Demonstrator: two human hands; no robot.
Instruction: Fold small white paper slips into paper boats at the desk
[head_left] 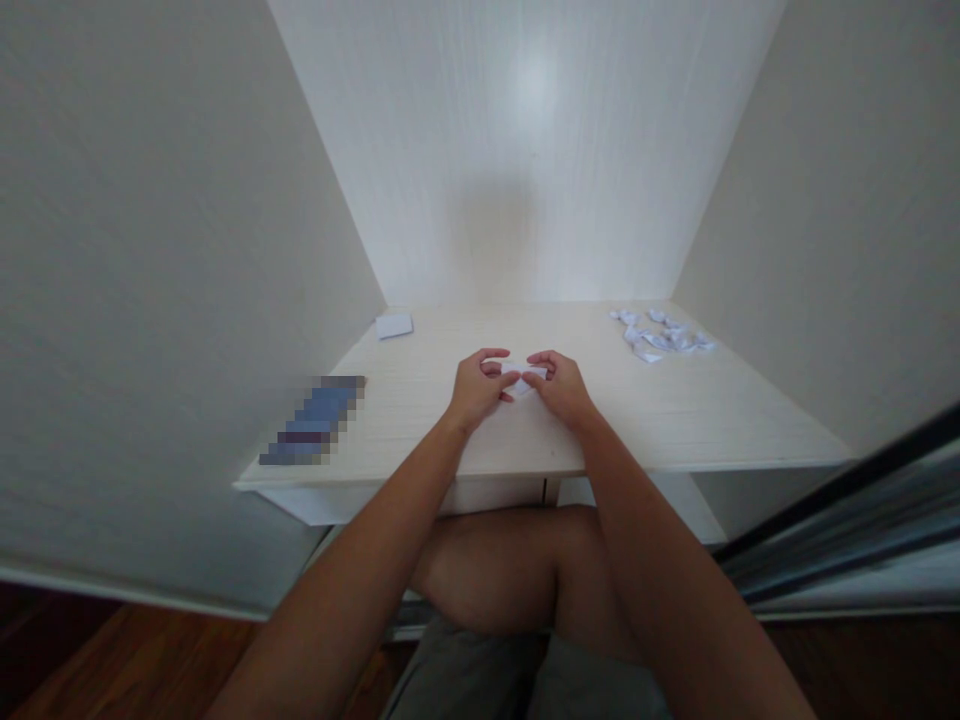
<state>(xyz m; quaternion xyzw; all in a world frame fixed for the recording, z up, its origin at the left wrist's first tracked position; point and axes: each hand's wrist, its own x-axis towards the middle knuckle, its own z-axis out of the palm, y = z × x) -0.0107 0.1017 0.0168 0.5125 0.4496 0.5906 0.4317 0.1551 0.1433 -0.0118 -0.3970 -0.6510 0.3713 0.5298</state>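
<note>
A small folded piece of white paper [528,384] is held between my two hands, just over the pale tabletop [420,420]. My left hand [481,386] grips its left side, thumb on top with the fingers curled around behind. On the right side, my right hand [561,386] pinches it in the same way. Both thumb tips press close together near the paper's middle. Part of the paper is hidden by the fingers.
Several small folded white paper pieces [660,335] lie in a cluster at the back right. A white paper stack [394,326] sits at the back left. A blurred-out blue rectangular object [315,420] rests at the left edge. Walls [525,150] enclose the table on three sides.
</note>
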